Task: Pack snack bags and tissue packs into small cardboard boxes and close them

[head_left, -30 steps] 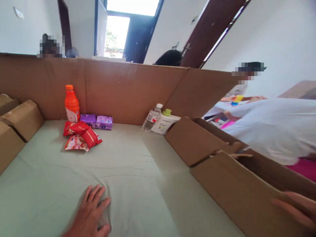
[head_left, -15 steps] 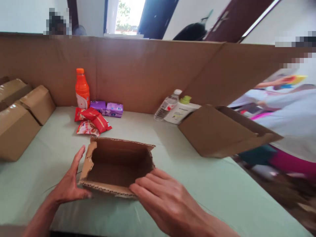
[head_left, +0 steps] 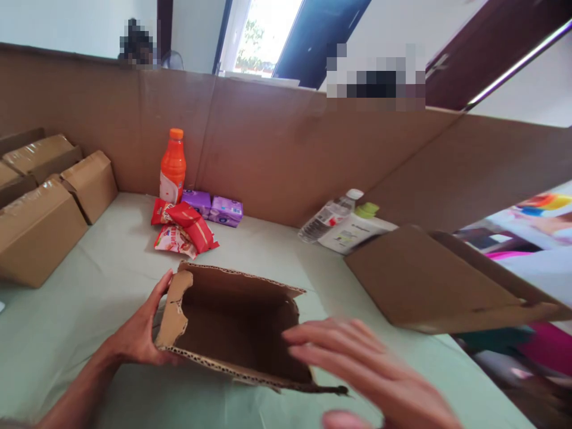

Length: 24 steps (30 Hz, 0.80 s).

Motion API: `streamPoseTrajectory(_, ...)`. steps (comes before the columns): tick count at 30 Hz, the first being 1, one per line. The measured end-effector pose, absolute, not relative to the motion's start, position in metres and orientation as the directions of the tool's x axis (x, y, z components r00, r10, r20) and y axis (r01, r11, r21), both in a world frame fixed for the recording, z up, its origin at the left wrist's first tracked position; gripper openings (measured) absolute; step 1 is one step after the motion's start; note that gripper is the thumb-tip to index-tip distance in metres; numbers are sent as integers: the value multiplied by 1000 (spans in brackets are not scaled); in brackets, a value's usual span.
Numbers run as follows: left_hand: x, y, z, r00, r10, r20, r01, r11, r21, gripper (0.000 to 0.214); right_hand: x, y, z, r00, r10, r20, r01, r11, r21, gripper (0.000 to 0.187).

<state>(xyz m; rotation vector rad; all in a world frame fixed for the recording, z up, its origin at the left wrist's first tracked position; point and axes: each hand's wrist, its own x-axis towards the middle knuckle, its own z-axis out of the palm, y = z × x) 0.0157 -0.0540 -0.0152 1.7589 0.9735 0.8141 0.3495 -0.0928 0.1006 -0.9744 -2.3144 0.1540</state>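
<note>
An open cardboard box (head_left: 241,372) with torn, ragged edges stands in front of me, its dark inside facing up and toward me. My left hand (head_left: 140,333) clasps the box's left end, fingers along the far corner and thumb at the near one. At the right end, my right hand (head_left: 357,363) is open and slightly blurred, fingers stretched out over the box's edge and thumb apart. Beyond the box lie red snack packets (head_left: 190,229), two purple tissue packs (head_left: 226,211) and an upright orange bottle (head_left: 173,170).
Several closed cardboard boxes (head_left: 40,229) stand at the left. A clear plastic bottle (head_left: 328,217) and a white pump bottle (head_left: 353,233) lean by a tilted open carton (head_left: 429,286) at the right. A cardboard wall (head_left: 277,149) borders the pale green table (head_left: 111,250). Someone works beyond it.
My left hand has closed on the box's left end. My right hand has let go of the near right edge and moved right, fingers opening. The view has shifted, so things appear further right.
</note>
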Motion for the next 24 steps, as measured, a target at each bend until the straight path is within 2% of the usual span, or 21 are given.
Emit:
streamPoseTrajectory(2,7,-55,-18,434,895,104,287,-246,926,134,361,-70,98,-314,757,572,653,610,-449,25)
streamPoseTrajectory(4,-1,-57,-21,406,908,108,297,-242,924,131,360,-34,88,-125,842,524,663,464,-587,24)
streamPoseTrajectory(5,-3,-58,-23,393,913,110,294,-238,926,131,354,-11,81,-88,884,459,653,399,-644,26)
streamPoseTrajectory(7,-5,-60,-27,375,920,113,287,-231,930,131,332,38,64,-117,940,320,609,322,-724,32)
streamPoseTrajectory(10,-5,-62,-32,342,933,113,311,-226,923,129,292,106,40,-240,948,210,539,310,-783,43)
streamPoseTrajectory(14,-11,-65,-39,321,938,128,377,-251,892,124,269,165,30,-471,875,113,438,343,-831,48)
streamPoseTrajectory(16,-16,-67,-43,342,932,120,408,-262,875,123,271,180,28,-515,852,91,406,336,-850,54)
streamPoseTrajectory(19,-21,-68,-44,376,925,56,432,-228,873,122,267,187,14,-481,871,99,440,338,-832,70)
streamPoseTrajectory(22,-21,-64,-37,396,918,-8,367,-150,918,122,242,180,-10,-415,904,101,616,361,-701,107)
streamPoseTrajectory(24,-20,-59,-32,408,913,-17,326,-128,937,121,226,174,-24,-338,938,81,700,308,-645,111)
